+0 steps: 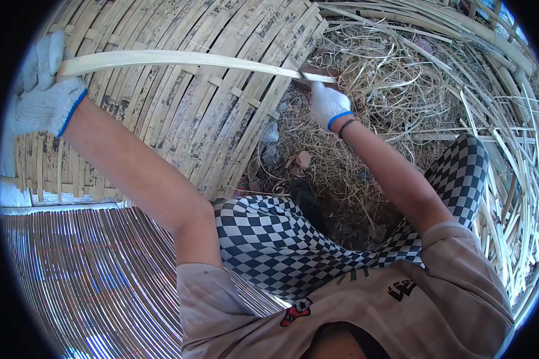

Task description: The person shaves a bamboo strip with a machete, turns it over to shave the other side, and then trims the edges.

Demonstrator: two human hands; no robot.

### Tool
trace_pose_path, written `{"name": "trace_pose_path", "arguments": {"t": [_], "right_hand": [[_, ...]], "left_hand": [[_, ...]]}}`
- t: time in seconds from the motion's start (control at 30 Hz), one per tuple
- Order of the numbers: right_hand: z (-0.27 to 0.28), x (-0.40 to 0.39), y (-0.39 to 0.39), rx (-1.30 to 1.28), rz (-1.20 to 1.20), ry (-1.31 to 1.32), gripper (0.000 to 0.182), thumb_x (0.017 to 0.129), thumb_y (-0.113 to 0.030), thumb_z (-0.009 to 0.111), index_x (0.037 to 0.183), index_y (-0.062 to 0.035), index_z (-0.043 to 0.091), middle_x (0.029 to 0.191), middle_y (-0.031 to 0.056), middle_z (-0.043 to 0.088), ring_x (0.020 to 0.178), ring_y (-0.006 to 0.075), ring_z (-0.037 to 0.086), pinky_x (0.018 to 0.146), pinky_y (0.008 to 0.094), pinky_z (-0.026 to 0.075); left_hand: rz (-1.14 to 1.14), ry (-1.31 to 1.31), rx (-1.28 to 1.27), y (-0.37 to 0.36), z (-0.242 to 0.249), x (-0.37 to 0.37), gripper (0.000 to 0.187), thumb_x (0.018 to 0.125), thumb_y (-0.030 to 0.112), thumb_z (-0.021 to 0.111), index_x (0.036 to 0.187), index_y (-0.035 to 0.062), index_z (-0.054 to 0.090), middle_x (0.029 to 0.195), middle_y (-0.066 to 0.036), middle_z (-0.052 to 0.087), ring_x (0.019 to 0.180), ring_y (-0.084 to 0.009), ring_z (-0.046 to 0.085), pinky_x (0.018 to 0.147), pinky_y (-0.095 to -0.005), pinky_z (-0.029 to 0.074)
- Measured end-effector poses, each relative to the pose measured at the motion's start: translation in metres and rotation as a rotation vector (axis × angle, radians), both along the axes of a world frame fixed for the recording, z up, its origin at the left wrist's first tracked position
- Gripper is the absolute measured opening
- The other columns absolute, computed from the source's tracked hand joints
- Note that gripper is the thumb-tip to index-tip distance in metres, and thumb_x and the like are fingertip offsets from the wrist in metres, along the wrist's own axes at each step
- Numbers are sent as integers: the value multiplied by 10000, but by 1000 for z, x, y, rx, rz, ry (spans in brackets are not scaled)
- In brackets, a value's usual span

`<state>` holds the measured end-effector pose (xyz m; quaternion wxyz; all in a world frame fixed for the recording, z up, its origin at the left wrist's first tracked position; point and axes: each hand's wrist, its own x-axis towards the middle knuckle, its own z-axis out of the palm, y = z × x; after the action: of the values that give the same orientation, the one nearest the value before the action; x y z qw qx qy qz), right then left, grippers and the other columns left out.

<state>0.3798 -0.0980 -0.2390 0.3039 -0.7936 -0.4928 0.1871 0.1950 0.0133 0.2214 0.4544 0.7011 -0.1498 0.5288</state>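
A long pale bamboo strip (179,58) stretches across the upper view, bowed slightly upward. My left hand (45,99), in a white knitted glove with a blue cuff, is closed on the strip's left end. Near its right end, my right hand (328,102), gloved the same way, grips a knife (301,73). The dark blade crosses the strip there; its handle is mostly hidden in the glove. The strip's thin tip pokes out just beyond the blade.
Under the strip lies a woven bamboo panel (221,119). Curly shavings (395,90) are heaped on the ground to the right, with bundled slats (521,197) farther out. A slatted mat (96,269) lies at lower left. My checkered-trousered legs (269,233) frame the ground between.
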Motion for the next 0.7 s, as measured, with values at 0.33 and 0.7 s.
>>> {"name": "trace_pose_path", "arguments": {"t": [0.33,0.7], "right_hand": [[42,-25,-14,286,-59,18,236,1021,-229,535,1155,-35,531,728,231,687,730,434,704,657,555,555],[-6,-7,2,237,-74,-4,234,982,-175,549,1175,-44,530,778,239,704,749,440,711,666,553,559]], "left_hand": [[117,-20,211,-22,-14,13,443,1064,398,480,700,202,322,592,51,225,459,-103,234,407,-278,288],[198,-12,-80,75,26,-76,387,1041,470,472,1104,90,427,1080,-41,376,989,-143,336,848,-399,326]]}}
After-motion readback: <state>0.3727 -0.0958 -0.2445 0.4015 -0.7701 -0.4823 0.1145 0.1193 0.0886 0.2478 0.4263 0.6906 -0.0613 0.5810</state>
